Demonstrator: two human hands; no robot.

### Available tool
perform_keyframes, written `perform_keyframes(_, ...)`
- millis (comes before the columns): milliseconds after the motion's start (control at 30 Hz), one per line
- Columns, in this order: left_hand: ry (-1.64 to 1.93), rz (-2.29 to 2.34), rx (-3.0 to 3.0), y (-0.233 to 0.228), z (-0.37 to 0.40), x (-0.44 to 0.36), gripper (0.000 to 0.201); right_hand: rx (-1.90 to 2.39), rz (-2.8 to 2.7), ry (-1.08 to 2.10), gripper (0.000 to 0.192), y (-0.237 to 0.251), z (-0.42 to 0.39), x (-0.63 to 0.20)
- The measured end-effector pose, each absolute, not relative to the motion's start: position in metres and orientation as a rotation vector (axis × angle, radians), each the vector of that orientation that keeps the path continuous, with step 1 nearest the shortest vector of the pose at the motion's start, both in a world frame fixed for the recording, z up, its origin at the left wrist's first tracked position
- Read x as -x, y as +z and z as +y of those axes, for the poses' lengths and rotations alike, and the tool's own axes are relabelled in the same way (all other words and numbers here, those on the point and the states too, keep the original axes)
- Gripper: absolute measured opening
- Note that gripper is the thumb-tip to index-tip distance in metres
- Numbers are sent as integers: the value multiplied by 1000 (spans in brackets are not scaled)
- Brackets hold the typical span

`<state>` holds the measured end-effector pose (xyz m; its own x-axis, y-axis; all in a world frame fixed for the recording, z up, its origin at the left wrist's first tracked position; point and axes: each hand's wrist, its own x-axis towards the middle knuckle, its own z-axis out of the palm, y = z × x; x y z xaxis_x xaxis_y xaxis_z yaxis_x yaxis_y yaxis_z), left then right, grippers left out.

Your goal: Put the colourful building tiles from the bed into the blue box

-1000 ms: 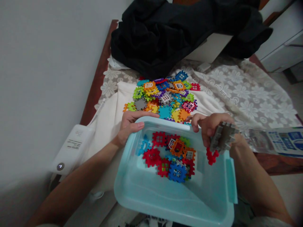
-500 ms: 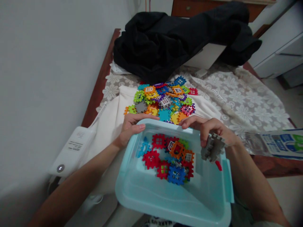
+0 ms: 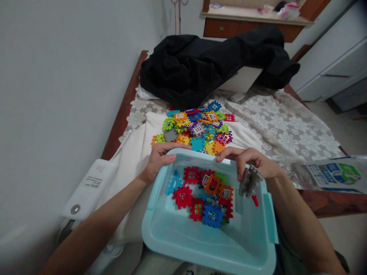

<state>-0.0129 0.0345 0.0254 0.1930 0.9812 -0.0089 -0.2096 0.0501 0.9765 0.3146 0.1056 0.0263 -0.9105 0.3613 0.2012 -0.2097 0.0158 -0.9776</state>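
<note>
In the head view we have a pale blue bin (image 3: pixel 183 236) tipped toward us on our lap, its far rim against the edge of the bed. Our left hand (image 3: pixel 156 160) wraps the rim at about 11 o'clock, fingers closed on the plastic, steadying it. Our right hand (image 3: pixel 252 164) rests on the rim at 1 o'clock, and its grip pinches a few grey tiles (image 3: pixel 249 181) stacked flat together, with a small red tile (image 3: pixel 255 200) showing just below them, inside the bin. We judge this as the step of dropping a handful into the bin; the next move calls for loosening the fingers over the bare floor of the bin, beside the loose tiles (image 3: pixel 206 194) already lying there.

At 12 o'clock, beyond the rim, a heap of coloured tiles (image 3: pixel 196 126) sits on a white cloth (image 3: pixel 134 152). Further back lies a black garment (image 3: pixel 206 65). A white device (image 3: pixel 88 187) lies at 9 o'clock and a plastic packet (image 3: pixel 329 177) at 3 o'clock. Nothing blocks the bin's opening.
</note>
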Motion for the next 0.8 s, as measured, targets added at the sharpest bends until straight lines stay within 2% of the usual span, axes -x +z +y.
perform_keyframes(567, 1117, 929, -1119, 20, 35, 17, 39, 155, -1865, 1981, 36, 23, 104, -313)
perform_keyframes(800, 1131, 949, -1142, 21, 34, 17, 40, 127, -1851, 1982, 30, 29, 104, -309)
